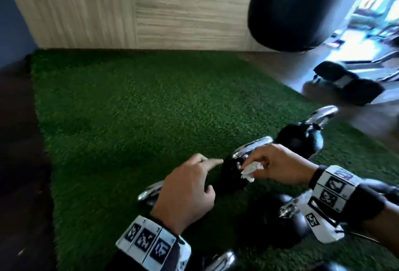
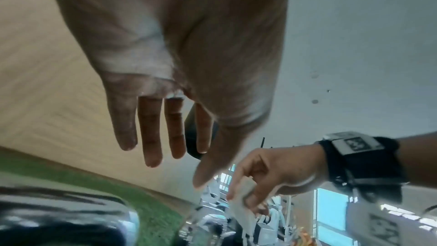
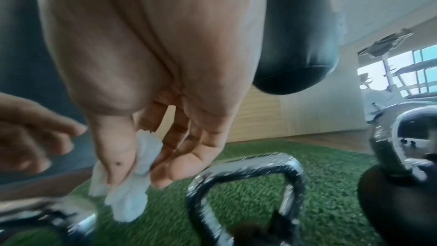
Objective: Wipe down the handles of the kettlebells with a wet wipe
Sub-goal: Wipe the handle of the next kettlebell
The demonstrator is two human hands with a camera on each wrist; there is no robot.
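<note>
Several black kettlebells with chrome handles stand on green turf (image 1: 129, 109). My right hand (image 1: 274, 165) pinches a crumpled white wet wipe (image 1: 250, 170) between thumb and fingers, just in front of the chrome handle (image 1: 252, 146) of the middle kettlebell (image 1: 231, 175). The right wrist view shows the wipe (image 3: 132, 188) hanging from that pinch, left of the chrome handle (image 3: 248, 184). My left hand (image 1: 190, 186) hovers above another kettlebell's handle (image 1: 149, 193), fingers straight, index pointing at the middle kettlebell. It holds nothing; the straight fingers (image 2: 151, 134) show in the left wrist view.
Another kettlebell (image 1: 300, 139) stands behind the right hand, one more (image 1: 278, 221) under the right wrist. A black punching bag (image 1: 295, 7) hangs at the upper right. A dumbbell (image 1: 345, 80) lies on the floor beyond the turf. A wood-panelled wall (image 1: 151, 7) bounds the far side.
</note>
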